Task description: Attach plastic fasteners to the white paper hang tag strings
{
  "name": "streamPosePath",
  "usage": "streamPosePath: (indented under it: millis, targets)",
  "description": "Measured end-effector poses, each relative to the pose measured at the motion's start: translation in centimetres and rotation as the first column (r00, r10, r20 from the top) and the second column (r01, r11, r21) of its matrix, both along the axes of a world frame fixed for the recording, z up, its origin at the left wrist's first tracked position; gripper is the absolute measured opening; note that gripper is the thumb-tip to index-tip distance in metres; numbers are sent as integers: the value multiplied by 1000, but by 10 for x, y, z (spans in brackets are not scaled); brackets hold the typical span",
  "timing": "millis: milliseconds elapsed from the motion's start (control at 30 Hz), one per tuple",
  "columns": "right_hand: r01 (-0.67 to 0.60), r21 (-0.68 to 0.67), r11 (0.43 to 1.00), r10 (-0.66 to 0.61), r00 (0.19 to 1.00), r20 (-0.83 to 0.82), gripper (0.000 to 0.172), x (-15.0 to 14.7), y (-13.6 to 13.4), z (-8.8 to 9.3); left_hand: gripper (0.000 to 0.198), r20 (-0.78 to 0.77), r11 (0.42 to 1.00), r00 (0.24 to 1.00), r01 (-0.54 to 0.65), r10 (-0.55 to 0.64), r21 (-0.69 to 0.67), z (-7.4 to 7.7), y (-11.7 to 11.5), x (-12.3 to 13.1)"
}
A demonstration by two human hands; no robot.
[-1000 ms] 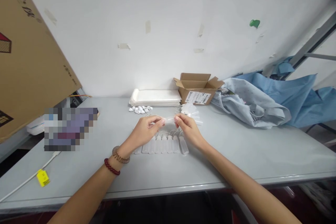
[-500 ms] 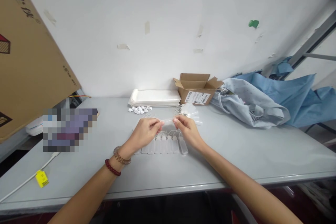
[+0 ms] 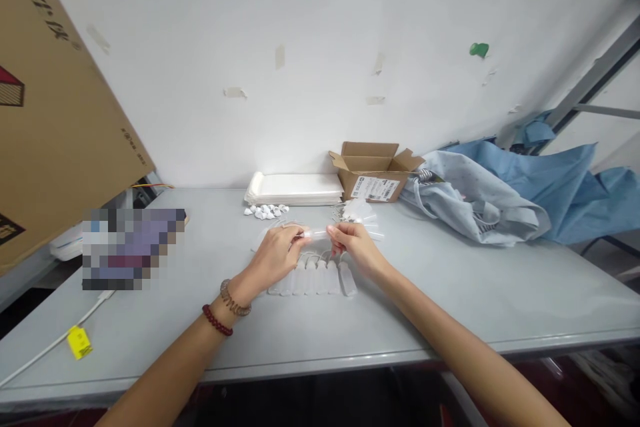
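Between my hands stretches a small clear plastic tube [image 3: 319, 234], lying roughly level above the table. My left hand [image 3: 280, 250] pinches its left end, and my right hand [image 3: 354, 245] pinches the right end; the fingertips partly cover both ends. Just below them, a row of translucent flat pieces with thin cords [image 3: 313, 279] lies side by side on the table, partly hidden by my left hand. Behind my right hand rests a loose pile of clear and white pieces [image 3: 361, 211]. Several small white pieces [image 3: 265, 211] lie beyond my left hand.
On the grey table [image 3: 425, 320], a stack of white sheets or sleeves [image 3: 300, 188] stands by the wall beside an opened cardboard box [image 3: 373, 177]. Blue-grey cloth [image 3: 480, 207] is heaped at right. A large carton [image 3: 60, 113] leans at left, near a blurred-out object [image 3: 133, 247] and a white cable [image 3: 50, 347].
My hands have moved slightly apart, and more of the clear tube shows between them. The view has tilted a little.
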State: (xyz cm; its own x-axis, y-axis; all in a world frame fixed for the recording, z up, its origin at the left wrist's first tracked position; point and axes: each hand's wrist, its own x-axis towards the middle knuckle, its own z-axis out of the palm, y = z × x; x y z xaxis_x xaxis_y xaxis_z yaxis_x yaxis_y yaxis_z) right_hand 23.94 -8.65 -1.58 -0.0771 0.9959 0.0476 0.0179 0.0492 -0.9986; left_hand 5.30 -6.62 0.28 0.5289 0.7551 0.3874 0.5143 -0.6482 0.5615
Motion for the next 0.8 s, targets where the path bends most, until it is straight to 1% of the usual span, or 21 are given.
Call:
streamPosePath:
  millis: [67, 167, 200, 267, 333, 400, 467, 533, 633, 800]
  targets:
    - [-5, 63, 998, -1, 996, 94, 42, 2, 3, 1, 17, 30, 1000, 1000, 1, -1, 1, -1, 2, 0]
    - [35, 243, 969, -106, 952, 286, 35, 8, 10, -1, 19, 26, 999, 999, -34, 34, -2, 1, 10, -5]
    - [45, 317, 947, -159, 926, 342, 30, 11, 14, -2, 21, 20, 998, 998, -68, 68, 2, 2, 14, -9]
    - [46, 463, 885, -270, 861, 431, 20, 21, 23, -7, 25, 37, 984, 983, -180, 180, 5, 4, 23, -18]
    - [28, 563, 826, -369, 782, 502, 19, 34, 35, -13, 27, 66, 951, 948, -308, 310, -35, 5, 32, -29]
    - [35, 606, 795, -441, 718, 538, 21, 48, 46, -19, 28, 71, 908, 906, -411, 417, -82, 5, 39, -38]
    - [79, 620, 781, -505, 663, 552, 21, 63, 55, -25, 29, 70, 881, 880, -462, 470, -107, 4, 45, -43]
    - [116, 613, 782, -537, 626, 566, 20, 76, 61, -29, 29, 60, 874, 874, -473, 481, -112, 3, 47, -45]
    - [148, 602, 785, -555, 600, 576, 20, 92, 65, -34, 31, 40, 875, 877, -473, 479, -107, 1, 47, -44]
    - [233, 592, 771, -604, 560, 567, 25, 102, 68, -39, 31, 41, 865, 866, -493, 498, -96, -1, 48, -44]
